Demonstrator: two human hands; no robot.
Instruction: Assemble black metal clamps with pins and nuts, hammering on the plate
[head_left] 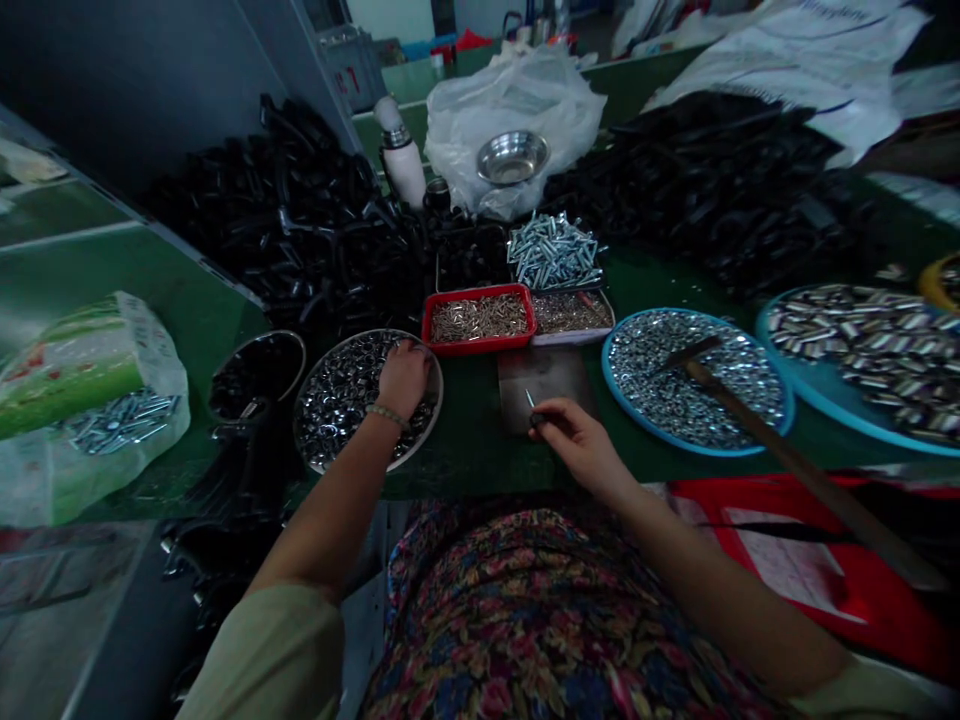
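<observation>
My left hand [405,378] reaches into a round tray [298,425] of small shiny metal parts [341,395]. Its fingertips are lost among the parts, so whether it grips any does not show. My right hand [581,445] is closed, pinching a thin silver bolt [529,398] that points up and away, with something small and dark at its lower end. Beneath the bolt lies a flat, dark metal plate [551,372]. Just beyond are a red tray [480,345] of small pins and a pale tray [574,335] of tiny fasteners.
A hammer [772,445] lies across a blue tray [789,405] of small metal pieces at right. Another blue tray [817,385] holds metal sleeves. Piles of black parts [315,220], silver bolts [555,250], a thermos [403,165] and a steel bowl [514,158] stand behind.
</observation>
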